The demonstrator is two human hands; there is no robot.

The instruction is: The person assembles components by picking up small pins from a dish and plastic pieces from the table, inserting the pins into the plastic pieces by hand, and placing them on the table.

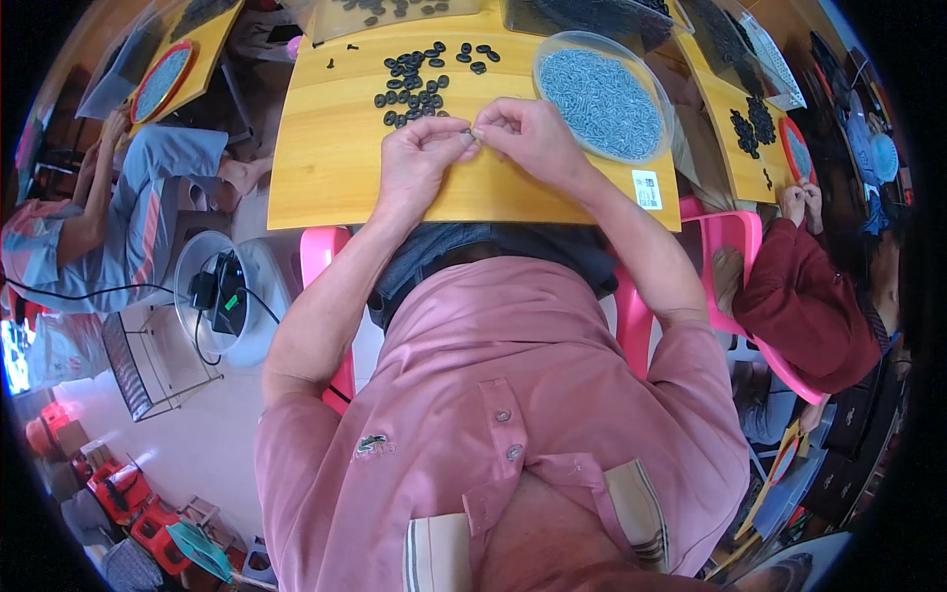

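Single head-worn fisheye view, aimed steeply down from close above; wooden tabletop [326, 187] seen at top, own forearms entering from below, edges bent at rim.

place: small assembly workshop | evidence: wooden boards [326, 178] with black parts [414, 84], bowl of grey screws [602, 99] at 1 o'clock | co-workers [118, 217] at 9 and 3 o'clock
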